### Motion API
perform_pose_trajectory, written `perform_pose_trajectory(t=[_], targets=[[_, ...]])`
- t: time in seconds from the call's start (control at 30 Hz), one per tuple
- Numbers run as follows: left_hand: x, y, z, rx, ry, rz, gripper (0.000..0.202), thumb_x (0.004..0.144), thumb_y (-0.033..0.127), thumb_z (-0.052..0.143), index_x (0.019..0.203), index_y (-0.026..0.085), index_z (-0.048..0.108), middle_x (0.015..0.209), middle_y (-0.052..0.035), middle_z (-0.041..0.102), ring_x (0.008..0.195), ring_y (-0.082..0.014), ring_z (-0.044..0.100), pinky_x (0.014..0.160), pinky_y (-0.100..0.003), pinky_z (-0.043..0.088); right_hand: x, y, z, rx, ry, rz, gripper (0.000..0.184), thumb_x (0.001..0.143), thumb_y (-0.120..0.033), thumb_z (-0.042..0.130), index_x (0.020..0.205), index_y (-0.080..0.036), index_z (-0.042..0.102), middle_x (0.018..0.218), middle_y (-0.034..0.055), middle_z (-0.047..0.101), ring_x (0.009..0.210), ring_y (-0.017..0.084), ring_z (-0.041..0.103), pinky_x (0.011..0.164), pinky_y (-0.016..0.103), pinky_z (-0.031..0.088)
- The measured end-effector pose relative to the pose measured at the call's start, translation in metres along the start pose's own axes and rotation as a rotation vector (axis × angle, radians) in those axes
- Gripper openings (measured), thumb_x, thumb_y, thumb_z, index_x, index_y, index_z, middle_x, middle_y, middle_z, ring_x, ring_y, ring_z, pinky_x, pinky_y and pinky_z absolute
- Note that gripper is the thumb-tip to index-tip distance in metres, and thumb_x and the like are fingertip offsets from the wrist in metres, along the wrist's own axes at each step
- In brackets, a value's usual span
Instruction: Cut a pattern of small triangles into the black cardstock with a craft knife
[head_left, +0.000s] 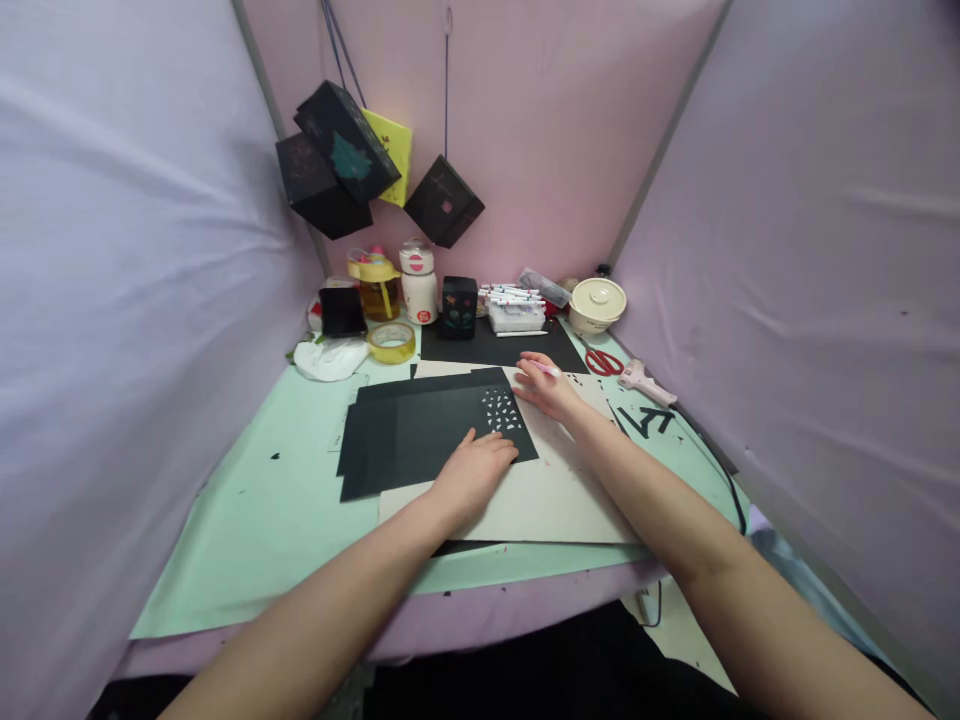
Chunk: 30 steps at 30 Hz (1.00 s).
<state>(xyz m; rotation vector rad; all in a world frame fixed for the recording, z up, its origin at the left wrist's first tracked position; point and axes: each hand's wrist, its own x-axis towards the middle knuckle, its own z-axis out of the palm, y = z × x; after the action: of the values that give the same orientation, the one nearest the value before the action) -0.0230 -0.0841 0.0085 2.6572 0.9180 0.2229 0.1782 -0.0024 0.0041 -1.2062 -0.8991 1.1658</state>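
Note:
Black card (pixel 427 425) lies on a pale board (pixel 540 510), its left part reaching onto the green table cover. Near the card's right end is a cluster of small cut-out shapes (pixel 501 410) with white showing through. My left hand (pixel 480 470) rests flat on the card's lower right part, fingers stretched out just below the cut-outs. By the card's upper right edge, my right hand (pixel 551 390) holds a slim pink pen-like tool (pixel 546 369); its tip is too small to make out. Tiny black scraps lie right of that hand.
Behind stand a roll of yellow tape (pixel 391 343), a white bottle (pixel 419 290), a black box (pixel 459 308) and several pens (pixel 514 296). Red-handled scissors (pixel 604 362), a glue gun (pixel 646 383) and black strips (pixel 649 421) lie right. Boxes (pixel 349 145) hang above.

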Motion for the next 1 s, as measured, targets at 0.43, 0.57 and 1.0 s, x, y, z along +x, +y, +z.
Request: perform_pose_trajectory(t=[0.43,0.57,1.0], targets=[[-0.001,0.001,-0.001,-0.029,0.018,0.003,0.040,0.095,0.007,0.038,0.122,0.022,0.063,0.132,-0.0087,0.064,0.132,-0.0221,0.051,0.116,-0.055,0.028,-0.002,-0.006,0.009,-0.082,-0.227,0.071,0.039,0.066,-0.046,0.083,0.091,-0.022,0.065,0.073,-0.0048,0.065,0.062,0.009,0.059,0.052,0.018,0.043],[0.000,-0.001,0.003,-0.043,0.050,0.011,0.038,0.095,0.007,0.039,0.118,0.022,0.064,0.129,-0.0081,0.066,0.129,-0.0227,0.053,0.116,-0.056,0.029,-0.011,-0.010,-0.002,-0.084,-0.256,0.103,0.038,0.072,-0.054,0.078,0.089,-0.024,0.063,0.073,-0.0048,0.065,0.064,0.010,0.062,0.055,0.020,0.047],[0.005,-0.004,0.023,-0.120,0.323,-0.208,0.096,0.081,0.035,0.070,0.155,0.020,0.010,0.163,-0.0226,0.011,0.151,-0.0423,0.007,0.117,-0.062,0.027,-0.035,-0.008,0.013,0.197,-0.294,0.133,0.033,0.079,-0.046,0.074,0.103,-0.030,0.058,0.107,0.0035,0.074,0.101,0.021,0.070,0.075,0.034,0.057]])
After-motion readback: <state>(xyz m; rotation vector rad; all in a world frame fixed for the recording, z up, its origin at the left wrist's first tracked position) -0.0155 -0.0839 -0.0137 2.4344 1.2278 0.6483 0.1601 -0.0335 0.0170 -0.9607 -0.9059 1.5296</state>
